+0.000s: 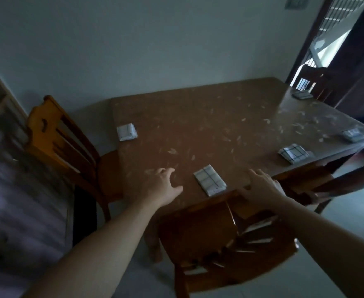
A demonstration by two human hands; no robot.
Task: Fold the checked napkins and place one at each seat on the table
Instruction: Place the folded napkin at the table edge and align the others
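Five folded checked napkins are seen on the brown table (209, 125). The nearest napkin (210, 180) is laid flat close to the near edge of the table, at about 6 o'clock on the tabletop, just behind the back of the near chair (224, 229). A second napkin (293, 154) is placed at about 4 o'clock, near the right edge. A third napkin (353, 135) is found further along the same edge, at about 3 o'clock, and it is blurred. A fourth napkin (302, 94) is put at the far right corner, at about 1 o'clock, in front of a dark chair (312, 82). The fifth napkin (126, 132) is laid at about 9 o'clock, at the left end, beside the lighter wooden chair (62, 138).

The left hand (162, 186) is held over the tabletop, at 9 o'clock from the nearest napkin and apart from it; its fingers are spread and relaxed, and nothing is grasped. The right hand (260, 188) is held at 3 o'clock from the same napkin, also apart from it, with the fingers loosely extended and nothing grasped. Whether the palms touch the table cannot be told.

The tabletop is covered with pale leaf-like marks. A plain wall (133, 50) is seen behind the table, and a doorway (336, 39) is seen at 1 o'clock.
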